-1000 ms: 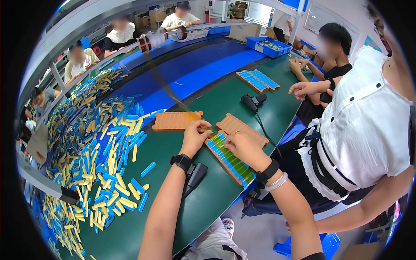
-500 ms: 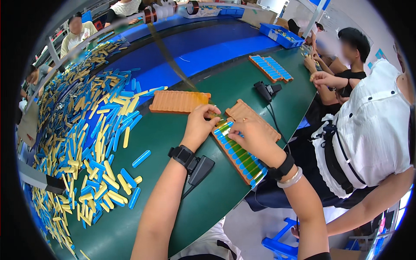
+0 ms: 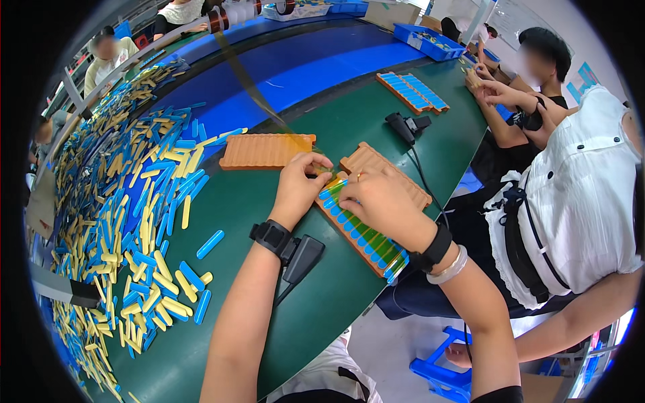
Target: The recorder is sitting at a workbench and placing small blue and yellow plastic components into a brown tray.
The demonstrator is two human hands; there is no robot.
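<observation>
My left hand (image 3: 300, 188) is closed in a pinch on a strip of clear yellowish tape (image 3: 252, 86), at the far end of an orange grooved tray (image 3: 351, 242). Blue round-ended pieces (image 3: 355, 224) lie side by side across that tray, and the tape runs lengthwise over them. Over the same tray, my right hand (image 3: 390, 201) has its fingers bent and drawn together at the tape; whether they grip it is hidden. An orange grooved tray (image 3: 267, 151) with bare grooves lies beyond my left hand, and a similar one (image 3: 376, 164) sits behind my right.
A heap of blue and yellow pieces (image 3: 151, 221) covers the left side. Black corded devices (image 3: 304, 258) lie on the green table (image 3: 329, 295). Tape rolls (image 3: 232, 17) hang at the far side. Filled trays (image 3: 413, 93) and a blue bin (image 3: 428, 41) stand far right. A co-worker in white (image 3: 571, 195) sits close right.
The whole view has shifted slightly. Both my hands stay at the tray and the tape in nearly the same pose. A co-worker's hands at the right have moved a little.
</observation>
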